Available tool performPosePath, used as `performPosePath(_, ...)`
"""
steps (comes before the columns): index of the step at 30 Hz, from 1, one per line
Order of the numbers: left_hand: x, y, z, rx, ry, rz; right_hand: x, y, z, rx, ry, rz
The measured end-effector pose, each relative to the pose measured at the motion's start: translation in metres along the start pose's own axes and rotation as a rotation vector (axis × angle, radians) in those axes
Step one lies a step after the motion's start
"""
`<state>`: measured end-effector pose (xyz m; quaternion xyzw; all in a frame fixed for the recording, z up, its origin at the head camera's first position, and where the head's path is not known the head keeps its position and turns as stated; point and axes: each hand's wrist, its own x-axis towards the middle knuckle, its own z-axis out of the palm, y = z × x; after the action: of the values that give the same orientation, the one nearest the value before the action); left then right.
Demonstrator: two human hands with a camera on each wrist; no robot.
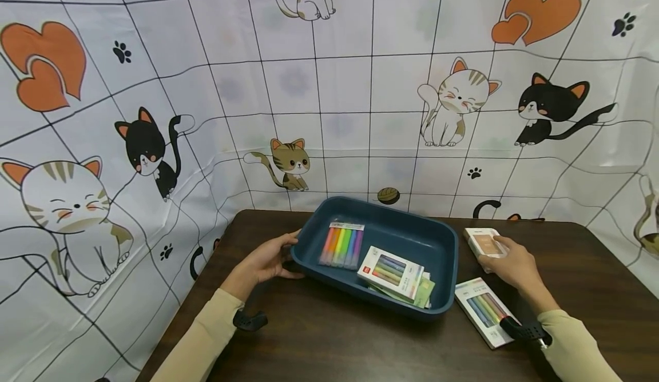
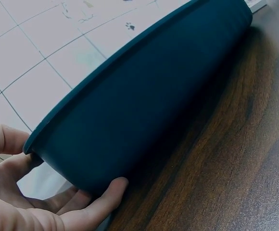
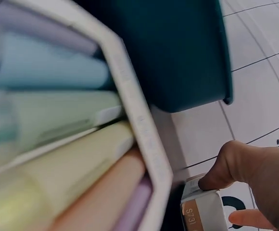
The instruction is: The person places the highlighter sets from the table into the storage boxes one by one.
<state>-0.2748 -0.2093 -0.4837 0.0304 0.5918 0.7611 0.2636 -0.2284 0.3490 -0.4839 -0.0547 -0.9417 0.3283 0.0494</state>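
A dark blue plastic bin point(image 1: 381, 213) sits on the table, and my left hand point(image 1: 269, 259) grips its left end. The left wrist view has fingers at the bin's rim and the thumb point(image 2: 114, 186) low against its side. Inside the bin are a clear pack of coloured markers point(image 1: 342, 246) and a white box of coloured pens point(image 1: 390, 273) on top of green packets point(image 1: 424, 291). To the right of the bin, my right hand point(image 1: 515, 263) pinches a small white box with an orange-brown front point(image 1: 484, 241); the right wrist view shows "S731" on its side.
A flat white box of pastel highlighters point(image 1: 484, 311) lies at the bin's right front corner, beneath my right wrist. Behind the dark wooden table point(image 1: 340, 347) hangs a white curtain point(image 1: 340, 96) printed with cats and grid lines.
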Motion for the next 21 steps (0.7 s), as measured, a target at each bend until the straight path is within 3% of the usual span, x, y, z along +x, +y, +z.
performPosePath(5,0.0,-0.002,-0.001,0.002,-0.005,0.002,-0.003,-0.004,-0.009,0.099,-0.039,0.04)
performPosePath(13,0.0,-0.001,-0.001,0.004,-0.003,-0.002,-0.006,-0.016,-0.019,0.194,-0.026,0.019)
performPosePath(18,0.001,-0.002,-0.001,0.016,-0.006,0.0,-0.01,-0.035,-0.026,0.227,-0.031,-0.057)
performPosePath(21,0.002,-0.001,-0.001,0.01,-0.001,0.0,-0.015,-0.049,-0.029,0.189,-0.043,-0.113)
